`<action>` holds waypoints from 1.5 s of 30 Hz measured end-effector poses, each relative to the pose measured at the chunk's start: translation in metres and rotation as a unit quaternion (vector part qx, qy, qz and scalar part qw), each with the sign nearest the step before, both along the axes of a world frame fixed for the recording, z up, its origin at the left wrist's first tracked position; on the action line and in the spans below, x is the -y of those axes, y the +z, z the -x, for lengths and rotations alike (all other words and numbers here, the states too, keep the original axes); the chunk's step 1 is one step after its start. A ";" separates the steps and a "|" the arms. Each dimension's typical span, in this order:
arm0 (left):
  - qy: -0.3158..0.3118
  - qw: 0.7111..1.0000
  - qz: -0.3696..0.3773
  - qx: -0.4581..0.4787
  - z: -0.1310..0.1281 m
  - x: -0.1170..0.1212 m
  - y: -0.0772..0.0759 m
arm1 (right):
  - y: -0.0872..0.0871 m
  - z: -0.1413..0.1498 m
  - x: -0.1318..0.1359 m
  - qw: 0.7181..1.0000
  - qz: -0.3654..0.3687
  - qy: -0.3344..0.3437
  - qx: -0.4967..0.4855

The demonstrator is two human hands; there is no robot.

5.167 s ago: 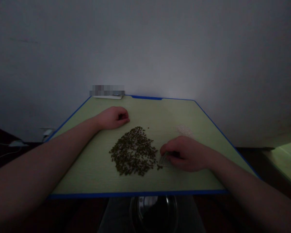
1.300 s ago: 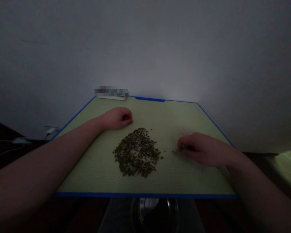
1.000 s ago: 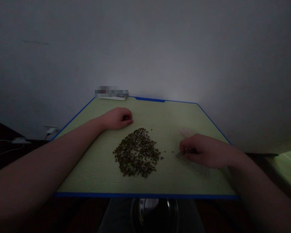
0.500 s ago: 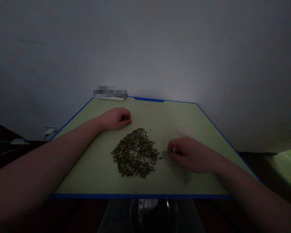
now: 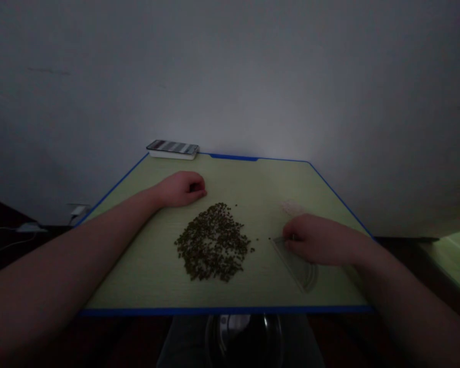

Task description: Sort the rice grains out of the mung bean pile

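A loose heap of small green-brown seeds (image 5: 210, 243) is spread on the middle of the table. My left hand (image 5: 182, 188) rests beyond the heap on the left, its fingers curled in with a hollow between them and nothing visible inside. To the right of the heap, my right hand (image 5: 310, 239) pinches the upper part of a clear plastic protractor (image 5: 297, 268). Its straight edge faces the seeds, and my fingers hide part of it. A few stray seeds lie between the heap and the protractor's tip. Just beyond my right hand is a small patch of pale grains (image 5: 290, 207).
The pale table (image 5: 145, 281) has a blue rim. A phone (image 5: 172, 146) lies on a white box (image 5: 172, 154) at the far left corner. Below the near edge, a shiny metal bowl (image 5: 212, 337) sits at my lap. A wall stands behind; a plugged-in charger (image 5: 77, 210) is at left.
My right hand and the protractor have moved right, away from the heap. A couple of seeds now lie in the gap. My left hand stays in place.
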State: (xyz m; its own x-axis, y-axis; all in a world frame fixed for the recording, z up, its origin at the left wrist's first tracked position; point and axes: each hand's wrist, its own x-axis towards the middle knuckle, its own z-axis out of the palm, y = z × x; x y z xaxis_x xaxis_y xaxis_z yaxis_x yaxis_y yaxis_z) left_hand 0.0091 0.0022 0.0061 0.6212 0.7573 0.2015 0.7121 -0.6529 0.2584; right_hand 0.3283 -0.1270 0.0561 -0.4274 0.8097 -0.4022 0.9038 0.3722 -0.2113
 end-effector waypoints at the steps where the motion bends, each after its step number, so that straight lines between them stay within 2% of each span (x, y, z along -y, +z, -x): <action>1: 0.001 1.000 0.001 0.001 0.000 0.000 0.000 | 0.000 -0.003 -0.002 1.000 -0.003 -0.002 0.010; 9: 0.001 1.000 -0.001 -0.002 0.000 0.000 -0.001 | -0.002 -0.017 -0.013 0.994 -0.096 -0.035 0.030; 19: 0.002 1.000 0.005 -0.002 0.000 -0.001 0.000 | -0.012 0.013 -0.012 0.985 -0.161 0.026 -0.053; 23: 0.004 1.000 0.007 -0.005 0.000 -0.001 -0.001 | -0.015 0.021 -0.011 0.979 -0.159 0.086 -0.090; 28: 0.002 1.000 0.008 -0.003 0.000 -0.001 0.000 | -0.010 0.020 -0.006 0.981 -0.132 0.114 -0.085; 38: -0.004 1.000 -0.001 0.001 0.001 -0.002 -0.003 | -0.007 0.019 0.001 0.990 -0.083 0.106 -0.051; 42: 0.004 1.000 0.002 -0.003 0.000 -0.001 -0.001 | -0.010 0.019 -0.002 0.989 -0.115 0.078 -0.048; 45: 0.005 1.000 0.003 -0.004 -0.001 0.000 0.001 | -0.015 0.021 -0.005 0.984 -0.140 0.087 -0.072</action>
